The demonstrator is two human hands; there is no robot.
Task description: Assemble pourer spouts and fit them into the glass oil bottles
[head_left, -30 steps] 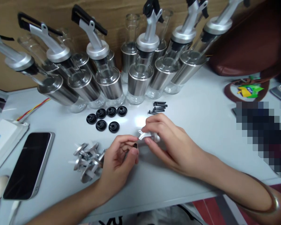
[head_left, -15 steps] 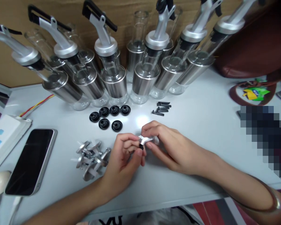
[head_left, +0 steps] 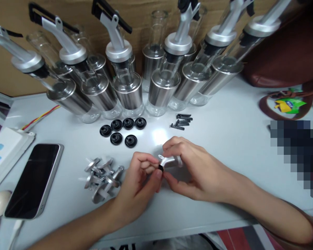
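Note:
In front of me, above the near part of the table, my right hand (head_left: 191,166) has its fingers around a silver pour spout (head_left: 169,160) with a small hinge ear. My left hand (head_left: 143,177) pinches a small black piece (head_left: 161,168) at the spout's tip. Most of that piece is hidden by the fingers. Left of my left hand lies a pile of silver pour spouts (head_left: 101,180). Several black rubber stoppers (head_left: 116,138) sit beyond my hands. Several thin black levers (head_left: 183,121) lie farther right.
A row of glass and steel bottles (head_left: 127,92) with spouts stands at the back, more bottles behind. On the left are a phone (head_left: 33,180), a white power strip (head_left: 5,152) and a white mouse (head_left: 0,205). A brown bag (head_left: 284,55) and a snack wrapper (head_left: 289,105) are at right.
Both hands and the spout have shifted slightly right and toward me. The right thumb and fingers have spread a little, so more of the spout shows. The view has shifted slightly.

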